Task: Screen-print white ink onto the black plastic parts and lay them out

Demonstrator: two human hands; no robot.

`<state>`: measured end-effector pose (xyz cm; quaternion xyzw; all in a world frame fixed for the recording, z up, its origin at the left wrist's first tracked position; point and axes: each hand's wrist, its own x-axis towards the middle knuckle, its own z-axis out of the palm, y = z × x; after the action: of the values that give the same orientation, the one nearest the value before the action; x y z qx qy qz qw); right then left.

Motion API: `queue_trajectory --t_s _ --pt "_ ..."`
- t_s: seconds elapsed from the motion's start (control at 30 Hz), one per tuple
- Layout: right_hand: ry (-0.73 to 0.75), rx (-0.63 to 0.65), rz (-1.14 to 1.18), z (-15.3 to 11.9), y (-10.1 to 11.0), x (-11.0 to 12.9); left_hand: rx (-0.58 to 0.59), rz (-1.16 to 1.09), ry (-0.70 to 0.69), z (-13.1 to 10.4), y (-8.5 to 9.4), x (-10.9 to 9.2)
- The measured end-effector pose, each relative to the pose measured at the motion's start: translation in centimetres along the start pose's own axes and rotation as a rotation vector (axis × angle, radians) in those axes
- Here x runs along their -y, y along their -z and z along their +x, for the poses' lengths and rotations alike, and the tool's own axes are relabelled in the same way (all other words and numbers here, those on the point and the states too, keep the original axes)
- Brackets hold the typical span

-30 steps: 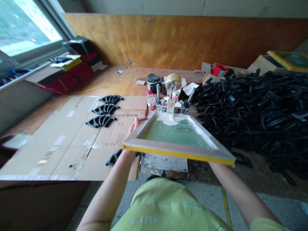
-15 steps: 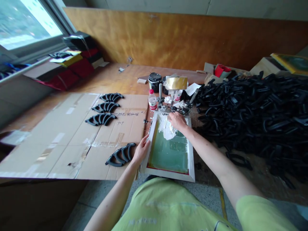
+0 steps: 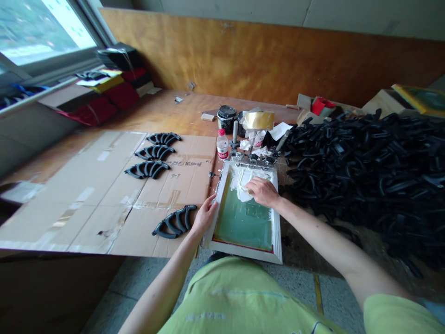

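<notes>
A screen-printing frame point(image 3: 277, 234) with a green mesh lies flat in front of me, its far end at a metal clamp point(image 3: 255, 160). White ink point(image 3: 237, 178) is smeared over the far part of the mesh. My left hand point(image 3: 206, 215) grips the frame's left side, fingers along the edge. Over the mesh, my right hand point(image 3: 264, 191) is closed in a pinch at the near right edge of the ink. Something pale shows at its fingertips, too small and covered to name.
Several black curved parts point(image 3: 175, 222) lie in groups on cardboard point(image 3: 93, 199) to the left. A large heap of black parts point(image 3: 365, 162) covers the right side. Behind the frame stand a red-capped bottle point(image 3: 222, 146) and a black tub point(image 3: 226, 119).
My right hand has moved toward me and slightly right across the mesh, away from the clamp end. My left hand stays on the frame's side. The view has shifted slightly.
</notes>
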<state>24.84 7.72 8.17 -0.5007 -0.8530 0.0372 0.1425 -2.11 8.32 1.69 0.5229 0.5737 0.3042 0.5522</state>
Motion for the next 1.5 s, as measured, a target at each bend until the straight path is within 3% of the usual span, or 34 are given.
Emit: queue_trajectory --t_s 0.1,0.2,0.33,0.43,0.5,0.6,0.67,0.77,0.8,0.87,0.93,1.0,1.07,1.13,1.2,1.23,1.3,1.37,1.43,1.5 --pt "0.042 -0.025 -0.020 -1.6 -1.3 1.1 -0.002 -0.027 0.010 -0.2 0.1 -0.4" --pt "0.051 -0.025 0.049 -1.9 -1.2 1.1 0.029 -0.041 0.027 -0.2 0.1 -0.5" --pt "-0.152 -0.146 0.094 2.8 0.5 -1.4 0.092 -0.080 0.053 -0.7 0.7 -2.0" --pt "-0.268 -0.200 0.038 6.5 2.2 -3.9 0.120 -0.086 0.037 -1.4 1.7 -4.9" --pt "-0.286 -0.278 -0.003 7.0 3.7 -5.8 0.120 -0.093 0.006 -1.8 2.2 -7.4" --pt "-0.379 -0.495 0.004 4.0 5.8 -8.9 0.058 -0.151 -0.091 -1.6 2.3 -11.1" --pt "-0.566 -0.585 0.044 0.5 5.9 -10.6 0.024 -0.245 -0.217 -0.8 1.9 -13.3" --pt "-0.836 -0.451 0.109 -4.0 2.9 -10.7 0.019 -0.366 -0.328 0.9 0.7 -15.9" --pt "-0.834 -0.386 0.125 -5.0 1.4 -10.0 0.013 -0.384 -0.320 1.4 0.4 -16.4" --pt "-0.676 -0.238 0.186 -6.1 -1.8 -7.6 -0.012 -0.411 -0.281 2.1 -0.2 -16.9" --pt "-0.482 -0.132 0.205 -6.1 -3.9 -5.3 -0.040 -0.432 -0.259 2.1 -0.6 -16.1" --pt "-0.377 -0.078 0.178 -5.6 -4.3 -3.7 -0.054 -0.437 -0.213 1.2 -1.0 -14.2" --pt "-0.340 -0.072 0.165 -4.8 -3.4 -2.6 0.011 -0.386 -0.091 -0.6 -1.5 -11.5" --pt "-0.286 -0.103 0.199 -3.7 -2.0 -0.9 0.159 -0.319 0.078 -3.1 -2.2 -8.7" --pt "-0.198 -0.137 0.240 -2.4 -1.2 2.2 0.264 -0.332 0.214 -5.5 -2.8 -6.4" --pt "-0.136 -0.134 0.254 -1.7 -1.1 4.1 0.255 -0.377 0.249 -6.5 -3.0 -5.4" --pt "0.015 -0.083 0.275 -0.4 -1.9 8.5 0.079 -0.481 0.268 -7.9 -2.5 -3.6" --pt "0.158 -0.007 0.320 1.2 -3.7 12.3 -0.174 -0.517 0.271 -8.7 -0.7 -1.5" --pt "0.240 0.059 0.373 3.1 -6.2 15.0 -0.374 -0.468 0.286 -9.1 2.4 1.2" --pt "0.239 0.116 0.389 5.6 -8.8 16.3 -0.481 -0.367 0.350 -9.4 6.1 4.5"
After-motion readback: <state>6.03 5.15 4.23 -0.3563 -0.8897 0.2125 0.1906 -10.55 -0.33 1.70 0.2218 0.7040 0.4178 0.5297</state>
